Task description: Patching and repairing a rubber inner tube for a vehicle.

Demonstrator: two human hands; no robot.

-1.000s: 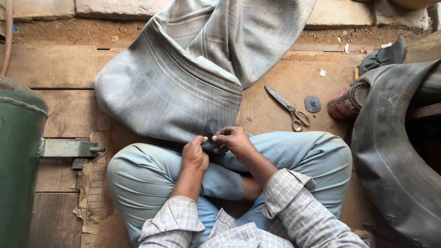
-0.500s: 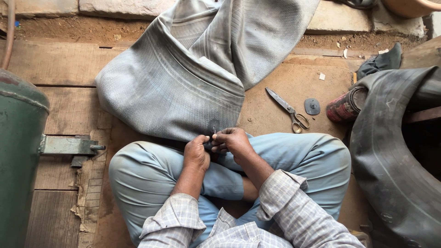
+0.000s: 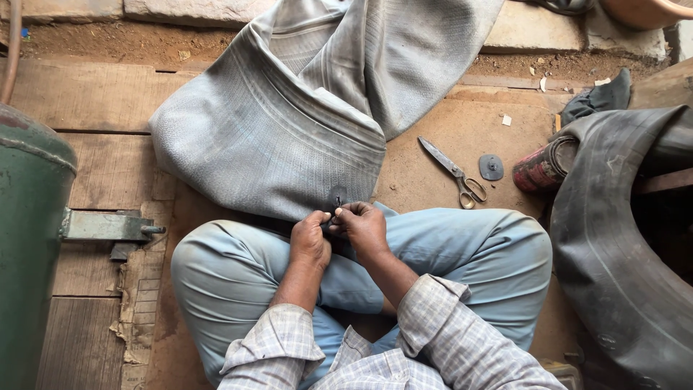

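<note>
A large grey rubber inner tube (image 3: 289, 123) lies folded on the wooden floor, its near edge draped onto my lap. My left hand (image 3: 310, 237) and my right hand (image 3: 363, 225) meet at that edge, both pinching a small dark valve stem (image 3: 337, 202) that sticks out of a darkened spot on the tube. I sit cross-legged in light blue trousers (image 3: 231, 282) and a checked shirt.
Scissors (image 3: 455, 173) and a round dark rubber patch (image 3: 491, 167) lie on the floor to the right. A red rolled object (image 3: 540, 167) sits beside a big black tyre (image 3: 613, 253). A green metal tank (image 3: 29, 238) with a bracket stands at left.
Both hands stay at the tube's edge with only slight finger movement at the valve. The view has shifted a little.
</note>
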